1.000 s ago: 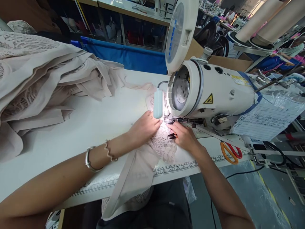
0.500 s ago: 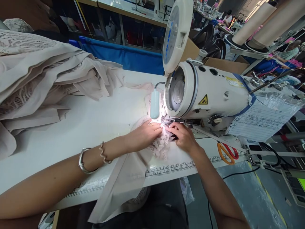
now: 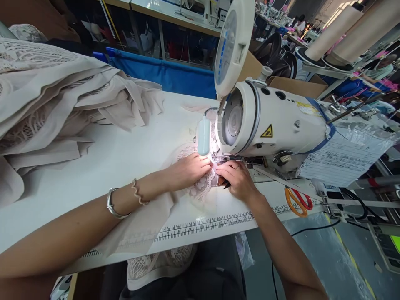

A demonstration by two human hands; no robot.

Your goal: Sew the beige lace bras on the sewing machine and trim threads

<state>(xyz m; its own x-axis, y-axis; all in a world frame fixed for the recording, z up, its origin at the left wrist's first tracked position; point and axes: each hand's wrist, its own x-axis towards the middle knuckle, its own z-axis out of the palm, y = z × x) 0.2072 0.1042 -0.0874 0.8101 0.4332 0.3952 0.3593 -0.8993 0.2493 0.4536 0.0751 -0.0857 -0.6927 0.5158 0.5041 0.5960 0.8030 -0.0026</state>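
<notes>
Pale pink lace fabric [image 3: 200, 191] lies under the sewing machine's [image 3: 281, 116] needle area, lit by a small lamp [image 3: 203, 137]. My left hand [image 3: 191, 170] presses and grips the lace just left of the needle, its fingers together. From the right, my right hand [image 3: 237, 178] pinches the lace edge beside the presser foot, fingers bent. A dark pointed tool [image 3: 227, 185], possibly thread snips, sticks out beneath those fingers; most of it is hidden. A plain panel [image 3: 140, 225] of the fabric trails under my left forearm toward the table edge.
A heap of pale lace garments [image 3: 62, 104] covers the table's left side. Orange-handled scissors [image 3: 293, 202] and a red-handled pair lie at the right. A ruler tape [image 3: 193, 227] runs along the front edge. Another lace piece [image 3: 161, 264] rests on my lap.
The lace has shifted left and turned near the needle. Its trailing plain panel has swung left and up, uncovering the lap piece. My right hand has moved slightly left.
</notes>
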